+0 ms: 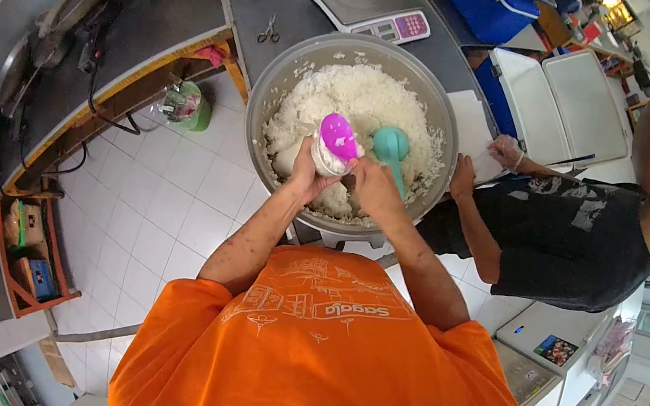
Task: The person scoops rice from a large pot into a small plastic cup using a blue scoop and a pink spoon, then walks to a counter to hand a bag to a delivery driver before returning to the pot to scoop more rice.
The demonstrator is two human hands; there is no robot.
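Note:
A large round grey pot point(256, 127) full of cooked white rice point(353, 87) stands before me. Over the rice, my left hand point(306, 172) is wrapped around a small white cup point(327, 162) with rice in it. My right hand point(375, 187) grips a purple rice paddle point(338, 134), whose broad blade lies over the cup's mouth. Its handle is mostly hidden in my fingers. A teal rice paddle point(391, 145) rests in the rice to the right of the cup, touched by neither hand.
Behind the pot are a digital scale point(382, 16) and scissors point(269, 28). A co-worker point(561, 230) stands at the right, hands by a white sheet point(468, 119) and an open white cooler point(535, 101). A green bin point(193, 108) sits on the floor at left.

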